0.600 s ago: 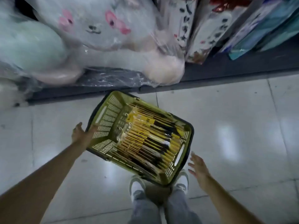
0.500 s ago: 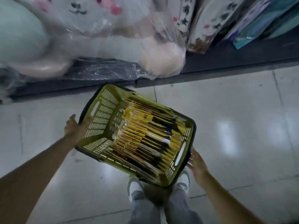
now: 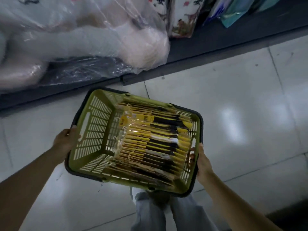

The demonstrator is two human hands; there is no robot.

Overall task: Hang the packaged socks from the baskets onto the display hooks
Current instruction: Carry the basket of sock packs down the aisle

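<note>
Green slotted plastic makes up the basket (image 3: 95, 130), with a dark band round its rim, and both hands carry it by its short ends. The left hand (image 3: 66, 140) grips the left end, thumb hooked over the rim and the other fingers hidden behind the wall. The right hand (image 3: 202, 162) clasps the right end beside the handle slot, thumb lying along the rim and fingertips (image 3: 191, 155) curled in behind the grille, where they show through the gaps.

The basket tilts toward the camera and sits in front of the person's grey jeans (image 3: 150, 212), covering the feet. Inside it the packaged socks (image 3: 155, 142) stand on edge in a tight row – yellow cards with black and white socks in clear sleeves – filling the middle and right part of the basket. Their small hanger hooks point toward the left end, where a strip of the basket bottom shows.

Pale glossy floor tiles (image 3: 233, 114) lie beneath. Beyond the basket runs a dark low shelf (image 3: 216, 40) holding a large plush toy (image 3: 100, 39) wrapped in clear plastic and, to its right, flat printed packages (image 3: 181, 17) leaning upright.
</note>
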